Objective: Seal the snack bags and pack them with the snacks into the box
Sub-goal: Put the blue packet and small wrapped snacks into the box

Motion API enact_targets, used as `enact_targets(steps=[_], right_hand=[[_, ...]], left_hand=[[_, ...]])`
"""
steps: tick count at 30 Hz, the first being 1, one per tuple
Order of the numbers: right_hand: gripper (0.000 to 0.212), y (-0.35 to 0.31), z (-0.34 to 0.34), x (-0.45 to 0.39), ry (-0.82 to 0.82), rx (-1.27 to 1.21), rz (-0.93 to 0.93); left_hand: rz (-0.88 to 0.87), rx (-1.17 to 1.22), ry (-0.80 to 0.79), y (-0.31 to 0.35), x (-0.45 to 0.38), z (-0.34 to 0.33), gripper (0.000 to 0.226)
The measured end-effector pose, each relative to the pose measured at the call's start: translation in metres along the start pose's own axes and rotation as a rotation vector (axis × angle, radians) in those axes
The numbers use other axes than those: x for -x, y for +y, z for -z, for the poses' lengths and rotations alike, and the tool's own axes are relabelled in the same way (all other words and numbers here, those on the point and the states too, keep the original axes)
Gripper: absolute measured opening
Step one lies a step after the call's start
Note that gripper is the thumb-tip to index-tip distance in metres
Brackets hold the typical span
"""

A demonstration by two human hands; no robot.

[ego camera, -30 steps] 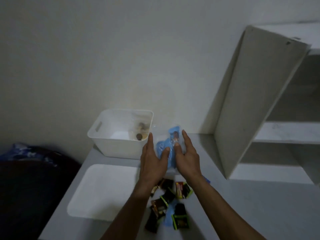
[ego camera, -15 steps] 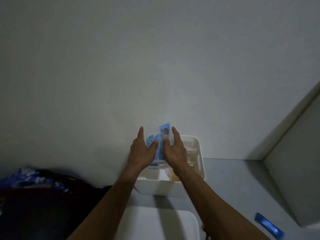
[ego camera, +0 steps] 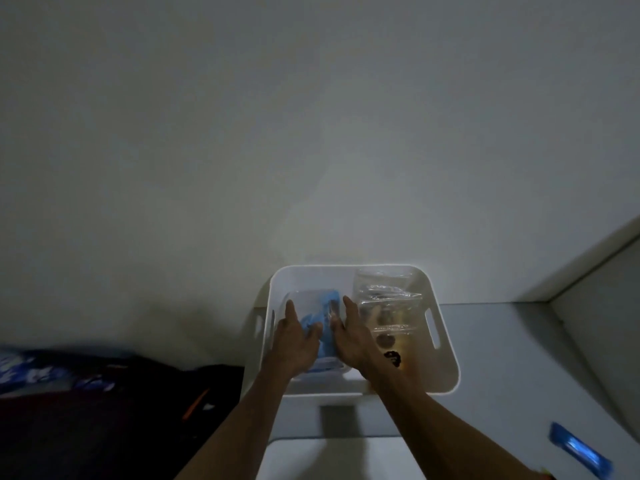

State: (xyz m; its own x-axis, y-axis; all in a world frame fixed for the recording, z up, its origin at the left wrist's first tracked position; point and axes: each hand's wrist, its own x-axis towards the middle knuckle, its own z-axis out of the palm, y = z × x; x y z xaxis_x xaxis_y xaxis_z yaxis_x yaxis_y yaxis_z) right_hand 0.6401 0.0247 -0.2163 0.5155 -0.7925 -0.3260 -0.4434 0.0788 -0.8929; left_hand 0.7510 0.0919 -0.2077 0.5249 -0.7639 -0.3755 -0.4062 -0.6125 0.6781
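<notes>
Cut off at the near-right edge: blue packet (ego camera: pixel 580 455). Hidden behind both hands: near part of clear bag (ego camera: pixel 323 315). Blurred, unidentifiable: dark heap (ego camera: pixel 104 393) left.

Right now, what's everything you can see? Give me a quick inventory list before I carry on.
box: one, white, on the table by the wall
blue snack bag: one, clear with blue contents, in the box's left half, between the hands
clear snack bags: count unclear, brown snacks inside, box's right half
blue packet: one, on the table, lower right
table: one, grey
dark cloth: left of the table
left hand: flat against the blue snack bag
right hand: flat against its other side
</notes>
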Motion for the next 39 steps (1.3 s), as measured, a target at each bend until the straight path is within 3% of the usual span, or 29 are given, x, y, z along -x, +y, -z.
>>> enact_targets(steps=[5,8,14,19,24,29,34,37,39], right_hand=[[0.042,0.018,-0.004,-0.018,-0.022,0.003,0.0],[0.032,0.029,-0.004,-0.024,-0.036,0.004,0.037],[0.066,0.026,-0.007,-0.027,-0.033,0.133,-0.065],[0.07,0.026,-0.008,-0.028,-0.024,0.205,-0.1],[0.068,0.017,-0.002,-0.02,-0.08,0.294,-0.156],[0.046,0.01,0.01,-0.006,-0.23,0.303,-0.138],[0.041,-0.015,0.037,0.033,-0.133,0.347,-0.07],[0.049,-0.02,0.069,0.064,-0.041,0.232,0.022],[0.04,-0.013,0.101,0.09,-0.016,0.104,0.044]], left_hand=[[0.011,-0.018,-0.101,-0.016,-0.021,-0.012,0.083],[-0.005,-0.055,-0.129,-0.017,-0.025,-0.012,0.083],[0.047,-0.054,-0.17,-0.023,-0.03,-0.019,0.09],[0.056,-0.074,-0.122,-0.026,-0.037,-0.023,0.097],[0.065,-0.173,-0.118,-0.008,-0.024,-0.022,0.087],[-0.009,-0.222,0.005,0.008,-0.003,-0.015,0.081],[-0.116,-0.144,0.186,0.026,0.033,-0.004,0.062],[-0.218,-0.064,0.334,0.042,0.065,-0.008,0.059],[-0.298,-0.011,0.452,0.057,0.091,-0.018,0.053]])
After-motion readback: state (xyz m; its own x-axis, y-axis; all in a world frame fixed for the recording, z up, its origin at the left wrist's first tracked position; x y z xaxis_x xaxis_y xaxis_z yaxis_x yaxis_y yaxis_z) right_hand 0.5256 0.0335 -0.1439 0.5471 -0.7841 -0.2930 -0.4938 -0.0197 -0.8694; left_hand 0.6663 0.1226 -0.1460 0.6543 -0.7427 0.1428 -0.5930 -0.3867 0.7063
